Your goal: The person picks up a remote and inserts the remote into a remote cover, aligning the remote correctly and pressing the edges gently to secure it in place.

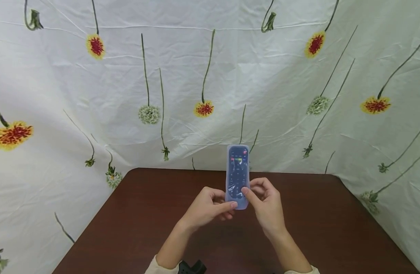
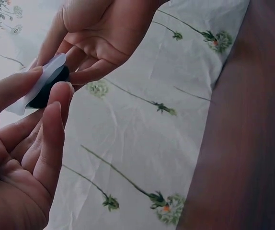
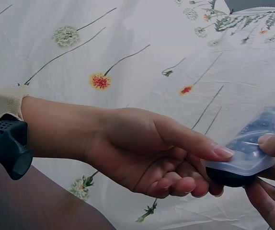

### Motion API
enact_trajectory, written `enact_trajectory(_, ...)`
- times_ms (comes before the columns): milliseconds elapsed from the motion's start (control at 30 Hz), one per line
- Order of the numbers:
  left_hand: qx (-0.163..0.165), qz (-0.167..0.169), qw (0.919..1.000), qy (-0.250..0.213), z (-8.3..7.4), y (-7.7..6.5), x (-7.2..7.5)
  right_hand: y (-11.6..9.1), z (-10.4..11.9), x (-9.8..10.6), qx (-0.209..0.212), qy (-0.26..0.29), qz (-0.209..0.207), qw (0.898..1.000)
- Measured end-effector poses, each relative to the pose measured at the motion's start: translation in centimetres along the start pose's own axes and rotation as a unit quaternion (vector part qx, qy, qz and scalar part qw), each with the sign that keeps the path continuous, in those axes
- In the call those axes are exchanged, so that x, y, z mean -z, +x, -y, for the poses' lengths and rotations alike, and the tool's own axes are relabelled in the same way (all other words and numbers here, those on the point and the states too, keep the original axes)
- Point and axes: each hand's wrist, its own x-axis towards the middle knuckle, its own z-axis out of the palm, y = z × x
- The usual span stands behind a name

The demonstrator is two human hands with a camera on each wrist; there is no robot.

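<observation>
A dark remote control (image 1: pixel 238 171) in a translucent, bluish protective cover stands nearly upright, its buttons facing the head camera. My left hand (image 1: pixel 208 207) pinches its lower left corner, thumb on the front and fingers behind. On the lower right side, my right hand (image 1: pixel 269 207) grips it with the thumb pressed on the cover's front. The left wrist view shows the cover's pale edge (image 2: pixel 56 64) flaring out beside the remote's dark rounded back (image 2: pixel 49 91). In the right wrist view, the cover's lower end extends past the dark body (image 3: pixel 233 178) near the left thumb.
Below the hands lies a dark brown table (image 1: pixel 134 228). A white cloth (image 1: pixel 182 57) printed with flowers hangs behind it and along its sides. A black device (image 3: pixel 12 143) is strapped at the left wrist, beside a cream sleeve (image 3: pixel 1 108).
</observation>
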Motion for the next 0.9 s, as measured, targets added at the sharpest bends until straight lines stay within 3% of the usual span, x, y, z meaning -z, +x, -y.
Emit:
enact_trajectory(233, -0.018, 0.0, 0.9983, -0.056, -0.21, -0.06, 0.1, -0.03, -0.07, -0.16, -0.019, 0.037, -0.002, 0.999)
enact_trajectory(600, -0.021, 0.012, 0.9946, -0.101, -0.07, -0.11, 0.59, 0.24, -0.66, 0.56, -0.05, 0.112, 0.059, 0.991)
enact_trajectory(900, -0.03, 0.008, 0.9954, -0.091, -0.22, -0.11, 0.34, 0.27, -0.53, 0.61, -0.041, 0.106, 0.061, 0.992)
